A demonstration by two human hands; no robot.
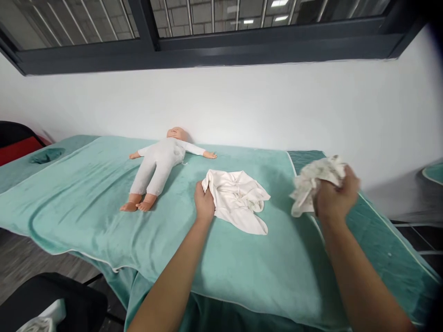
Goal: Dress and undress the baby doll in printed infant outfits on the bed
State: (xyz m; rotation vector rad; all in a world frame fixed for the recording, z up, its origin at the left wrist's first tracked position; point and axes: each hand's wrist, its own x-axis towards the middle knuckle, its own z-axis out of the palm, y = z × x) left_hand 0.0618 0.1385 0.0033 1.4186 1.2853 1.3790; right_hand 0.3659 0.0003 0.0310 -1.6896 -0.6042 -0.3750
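Note:
My left hand (204, 203) grips the left edge of a crumpled white cloth garment (238, 198), which lies on the green sheet. Off to the right, my right hand (337, 196) is closed around a bunched white printed cloth (313, 182), held up above the bed's right part; its print is too blurred to make out. A baby doll (161, 163) with a white cloth body lies on its back beyond my left hand, arms spread and feet toward me. Neither hand touches the doll.
The green sheet (86, 198) covers a bed against a white wall (242, 106), under a dark window frame (242, 46). A black chair (69, 295) with a white item on it stands at the lower left. Something red and black (19, 145) is at the far left.

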